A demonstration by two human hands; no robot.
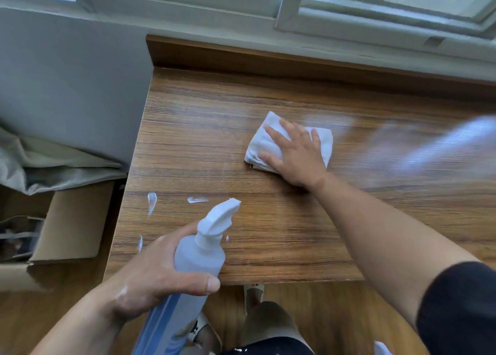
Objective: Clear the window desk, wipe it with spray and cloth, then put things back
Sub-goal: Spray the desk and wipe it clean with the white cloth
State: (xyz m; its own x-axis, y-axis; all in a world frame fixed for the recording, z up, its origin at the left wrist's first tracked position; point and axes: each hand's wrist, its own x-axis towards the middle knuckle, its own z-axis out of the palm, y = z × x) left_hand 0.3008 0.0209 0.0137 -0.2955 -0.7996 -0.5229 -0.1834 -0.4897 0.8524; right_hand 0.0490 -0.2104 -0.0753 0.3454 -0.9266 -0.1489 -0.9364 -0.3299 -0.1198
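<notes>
The left hand point(150, 282) is gripping a translucent trigger spray bottle point(200, 258) at lower centre of the frame, fingers and thumb wrapped round its body, with the nozzle pointing toward the upper right. The right hand point(295, 153) is pressing flat, fingers spread and straight, on a folded white cloth point(256, 146) lying on the wood-grain window desk point(241, 94) at centre frame. White foamy streaks point(151, 201) are sitting on the desk at lower left, well apart from the cloth. A pale blur point(429, 145) is showing at right; whether it is mist or glare cannot be told. Wiping is judged to be under way. Risks: the streaks near the left edge are likely to be missed if the cloth is kept working the centre. The bottle hand is showing a wet sheen, so the grip may slip. Further spray near the left edge may reach the open cardboard box point(75, 220) beside the desk. Markings: the bottle is carrying a blue band low down, and no writing is legible on it.
</notes>
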